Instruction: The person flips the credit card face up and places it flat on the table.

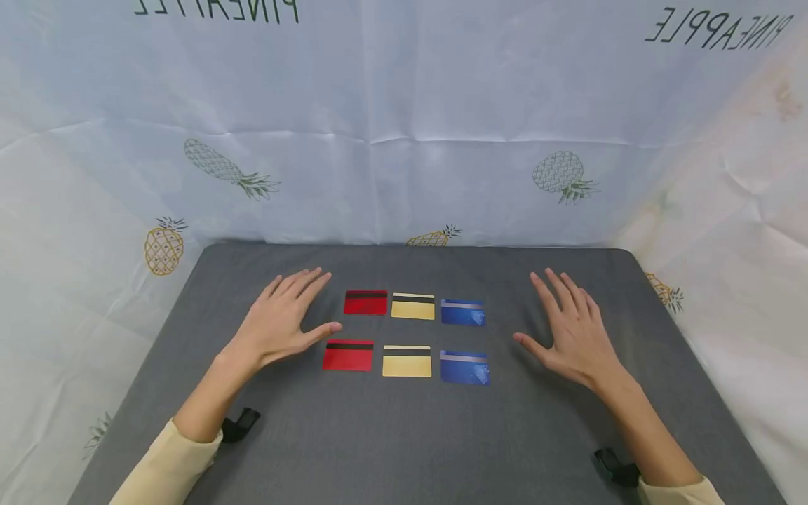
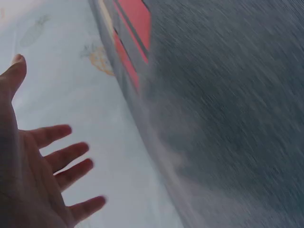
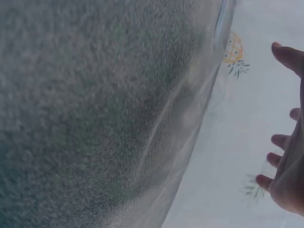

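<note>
Two rows of three cards lie flat on the grey table. The far row has a red card (image 1: 365, 303), a yellow card (image 1: 413, 306) and a blue card (image 1: 463, 313). Nearer are another red card (image 1: 348, 355), yellow card (image 1: 407, 361) and blue card (image 1: 465, 367), each with a stripe along its upper part. My left hand (image 1: 280, 319) is left of the red cards, fingers spread, holding nothing; its thumb tip is close to the near red card. To the right of the blue cards, my right hand (image 1: 574, 333) has its fingers extended with nothing in them.
A grey cloth covers the table (image 1: 404, 442). Behind it and at both sides hangs a white curtain (image 1: 404, 182) printed with pineapples. Dark straps (image 1: 240, 424) show at both wrists, next to cream sleeves (image 1: 167, 466).
</note>
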`<state>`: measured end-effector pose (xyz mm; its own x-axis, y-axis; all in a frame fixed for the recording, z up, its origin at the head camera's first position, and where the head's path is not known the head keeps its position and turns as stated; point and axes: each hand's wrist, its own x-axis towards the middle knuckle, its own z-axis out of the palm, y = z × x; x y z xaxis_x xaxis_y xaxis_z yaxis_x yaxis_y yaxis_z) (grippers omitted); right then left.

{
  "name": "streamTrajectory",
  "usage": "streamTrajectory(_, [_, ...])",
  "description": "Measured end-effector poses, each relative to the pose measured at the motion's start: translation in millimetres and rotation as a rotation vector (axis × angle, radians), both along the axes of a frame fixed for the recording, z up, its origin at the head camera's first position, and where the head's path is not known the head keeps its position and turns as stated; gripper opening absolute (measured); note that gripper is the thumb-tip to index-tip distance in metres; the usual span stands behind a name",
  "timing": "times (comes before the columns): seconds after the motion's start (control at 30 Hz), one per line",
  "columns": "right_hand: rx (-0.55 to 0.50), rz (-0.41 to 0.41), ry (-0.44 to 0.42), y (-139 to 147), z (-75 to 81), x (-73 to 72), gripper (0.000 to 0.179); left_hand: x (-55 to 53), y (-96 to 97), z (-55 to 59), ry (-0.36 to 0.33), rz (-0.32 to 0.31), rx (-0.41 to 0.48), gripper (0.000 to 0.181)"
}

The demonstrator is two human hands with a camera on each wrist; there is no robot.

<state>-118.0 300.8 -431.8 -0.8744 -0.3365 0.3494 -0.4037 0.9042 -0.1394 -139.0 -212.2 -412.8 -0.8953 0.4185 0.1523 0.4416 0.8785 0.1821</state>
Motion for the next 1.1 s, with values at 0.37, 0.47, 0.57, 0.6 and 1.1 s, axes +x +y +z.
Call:
streamTrajectory(0.37, [-0.18,0.073,-0.144,-11.6,-4.0,13.0,0.103,6.7,38.4,3.9,-0.152,-0.111,0.122,0.084])
streamTrajectory(0.47, [-0.233,0.097,-0.187,-14.7,-5.9,15.5,0.099,8.8,47.9,5.8,-0.214,-0.138,0.151,0.081])
streamTrajectory(0.57, [-0.273,0.111,-0.237,-18.5,-8.6,18.0,0.095,9.7,56.7,6.5,-0.259,-0.17,0.155,0.078])
streamTrajectory(0.6, [-0.282,0.112,-0.256,-19.8,-9.7,19.0,0.094,9.8,59.6,6.4,-0.269,-0.185,0.154,0.077])
streamTrajectory(1.1, [-0.389,0.124,-0.362,-31.2,-18.9,29.9,0.084,13.6,92.2,4.4,-0.302,-0.308,0.12,0.067])
